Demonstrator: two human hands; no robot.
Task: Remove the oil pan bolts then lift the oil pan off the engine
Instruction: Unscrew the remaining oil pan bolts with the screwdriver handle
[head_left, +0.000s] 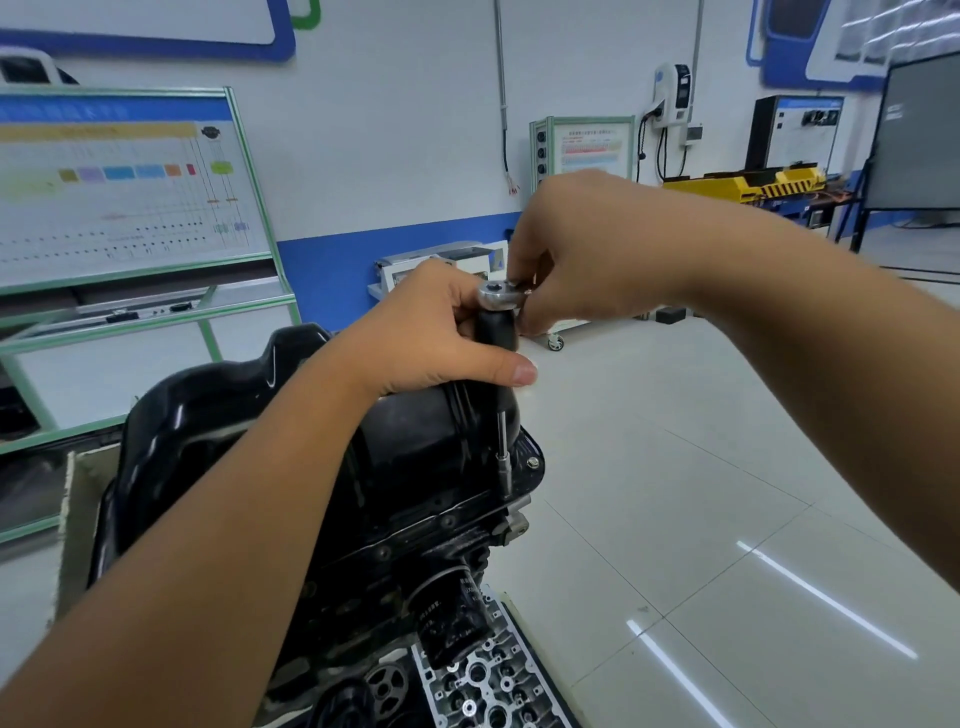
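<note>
A glossy black oil pan sits upside-up on the dark engine block. A ratchet with a black handle and silver head stands upright, its extension and socket reaching down to the pan's right flange. One bolt shows beside the socket on that flange. My left hand grips the black handle. My right hand pinches the silver head from above.
An oil filter hangs below the block, with a silver cylinder head lying beneath it. A green-framed display board stands to the left. The tiled floor opens to the right, with benches and equipment along the far wall.
</note>
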